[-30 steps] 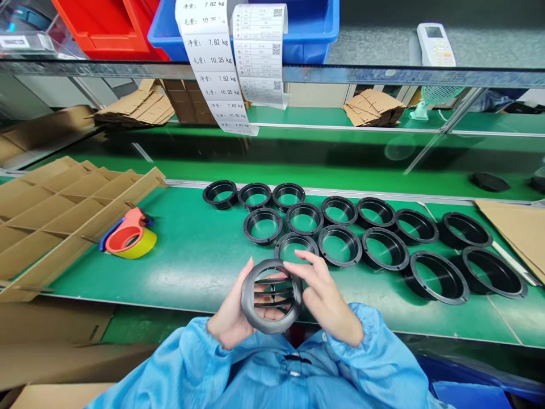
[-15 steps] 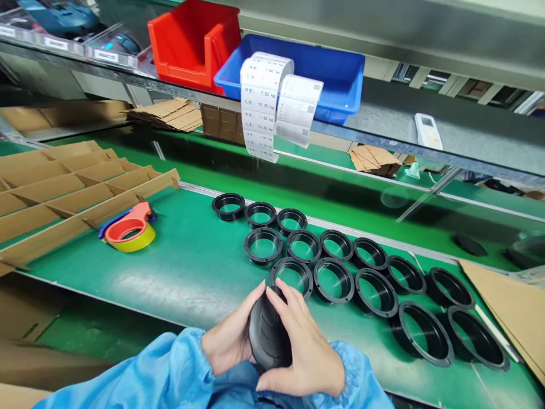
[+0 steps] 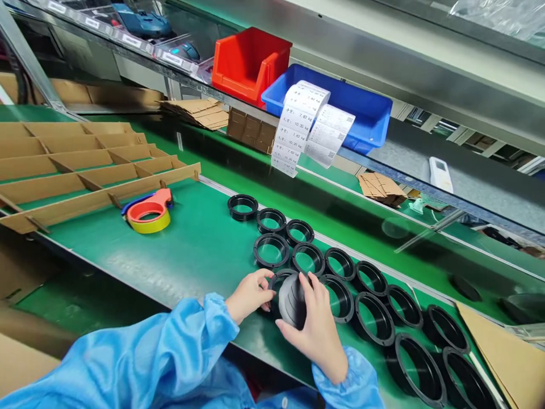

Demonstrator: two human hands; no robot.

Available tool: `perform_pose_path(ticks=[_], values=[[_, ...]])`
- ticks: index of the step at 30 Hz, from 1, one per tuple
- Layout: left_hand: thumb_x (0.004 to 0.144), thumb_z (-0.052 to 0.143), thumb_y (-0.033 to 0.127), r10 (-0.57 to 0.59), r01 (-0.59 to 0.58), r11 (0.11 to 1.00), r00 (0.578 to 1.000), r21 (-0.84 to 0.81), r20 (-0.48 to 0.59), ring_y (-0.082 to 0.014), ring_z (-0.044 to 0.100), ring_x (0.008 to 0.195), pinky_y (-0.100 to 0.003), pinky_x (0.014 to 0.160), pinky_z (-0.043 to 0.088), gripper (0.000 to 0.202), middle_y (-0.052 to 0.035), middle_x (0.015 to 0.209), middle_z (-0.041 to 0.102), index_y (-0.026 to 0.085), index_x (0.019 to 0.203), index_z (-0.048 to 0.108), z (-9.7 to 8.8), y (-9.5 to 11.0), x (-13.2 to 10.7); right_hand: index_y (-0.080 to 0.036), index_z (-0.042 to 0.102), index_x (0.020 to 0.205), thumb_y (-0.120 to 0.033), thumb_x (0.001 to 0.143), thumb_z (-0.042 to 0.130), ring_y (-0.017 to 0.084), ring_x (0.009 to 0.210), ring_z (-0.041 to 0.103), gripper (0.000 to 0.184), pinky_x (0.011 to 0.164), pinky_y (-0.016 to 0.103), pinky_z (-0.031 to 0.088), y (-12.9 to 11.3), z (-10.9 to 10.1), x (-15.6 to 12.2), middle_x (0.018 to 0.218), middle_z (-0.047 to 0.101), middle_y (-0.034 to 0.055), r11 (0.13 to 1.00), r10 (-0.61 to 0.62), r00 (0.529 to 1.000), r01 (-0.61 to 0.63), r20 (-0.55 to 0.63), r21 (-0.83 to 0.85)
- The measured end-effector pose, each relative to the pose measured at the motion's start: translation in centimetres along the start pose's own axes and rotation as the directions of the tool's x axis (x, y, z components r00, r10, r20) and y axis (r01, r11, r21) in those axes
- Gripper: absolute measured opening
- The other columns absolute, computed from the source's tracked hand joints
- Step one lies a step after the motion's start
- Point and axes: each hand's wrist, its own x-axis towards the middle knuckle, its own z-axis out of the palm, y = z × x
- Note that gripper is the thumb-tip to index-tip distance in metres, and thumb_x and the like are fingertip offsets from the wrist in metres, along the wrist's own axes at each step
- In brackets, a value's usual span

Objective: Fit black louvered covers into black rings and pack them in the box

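Both my hands close round a round black slatted vent piece (image 3: 293, 300), held tilted over the nearest black ring (image 3: 277, 279) on the green table (image 3: 191, 250). My left hand (image 3: 249, 294) grips its left edge with curled fingers. My right hand (image 3: 315, 329) wraps its right side from below. Several more black rings, one of them (image 3: 271, 250), lie in rows running from the middle of the table to the right.
A red and yellow tape dispenser (image 3: 149, 213) lies at left beside a cardboard divider grid (image 3: 80, 170). A shelf above carries a red bin (image 3: 249, 63), a blue bin (image 3: 366, 116), hanging label strips (image 3: 298, 130) and a white remote (image 3: 440, 173). Cardboard sheet (image 3: 506, 346) at right.
The view has swung left and up. My hands have carried the vent piece forward from in front of my chest to over the nearest ring, turning it from face-on to edge-on.
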Motion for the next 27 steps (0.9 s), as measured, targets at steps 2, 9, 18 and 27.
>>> perform_pose_path(ticks=[2, 9, 18, 27], values=[[0.064, 0.078, 0.033, -0.035, 0.035, 0.999, 0.999, -0.018, 0.009, -0.0136, 0.059, 0.046, -0.025, 0.048, 0.050, 0.054, 0.0084, 0.070, 0.050, 0.016, 0.108, 0.053, -1.4, 0.3, -1.1, -0.021, 0.024, 0.155, -0.039, 0.073, 0.076, 0.042, 0.136, 0.032, 0.099, 0.106, 0.063, 0.042, -0.7, 0.4, 0.0, 0.153, 0.026, 0.0182, 1.000, -0.017, 1.000, 0.017, 0.024, -0.010], [0.071, 0.080, 0.049, -0.171, 0.172, 0.974, 0.985, -0.151, 0.017, -0.0168, 0.065, 0.064, -0.032, 0.068, 0.056, 0.058, -0.0003, 0.074, 0.061, 0.013, 0.111, 0.056, -4.4, 1.1, -4.5, -0.008, 0.041, 0.149, -0.049, 0.069, 0.079, 0.043, 0.133, 0.036, 0.097, 0.108, 0.061, 0.040, -2.8, 2.6, 2.1, 0.148, 0.034, 0.0252, 0.994, -0.090, 0.985, 0.097, 0.148, -0.042], [0.070, 0.077, 0.047, -0.195, 0.190, 0.977, 0.980, -0.098, -0.040, -0.0180, 0.064, 0.080, -0.032, 0.076, 0.053, 0.049, -0.0049, 0.091, 0.063, 0.014, 0.103, 0.061, -7.7, 1.2, -6.3, -0.015, 0.012, 0.160, -0.064, 0.097, 0.043, 0.042, 0.150, 0.010, 0.086, 0.116, 0.071, 0.018, -4.3, 1.7, 2.8, 0.163, 0.009, 0.0201, 0.958, -0.237, 0.962, 0.255, 0.138, -0.134], [0.056, 0.081, 0.045, -0.210, 0.184, 0.963, 0.970, -0.197, -0.120, -0.0139, 0.059, 0.061, -0.031, 0.064, 0.048, 0.043, -0.0031, 0.070, 0.063, 0.015, 0.082, 0.064, -7.1, -0.8, -8.6, -0.023, 0.011, 0.161, -0.059, 0.092, 0.045, 0.048, 0.129, 0.047, 0.085, 0.085, 0.069, 0.047, -2.1, 6.2, 0.6, 0.152, 0.038, 0.0224, 0.857, -0.471, 0.882, 0.460, 0.011, -0.234]])
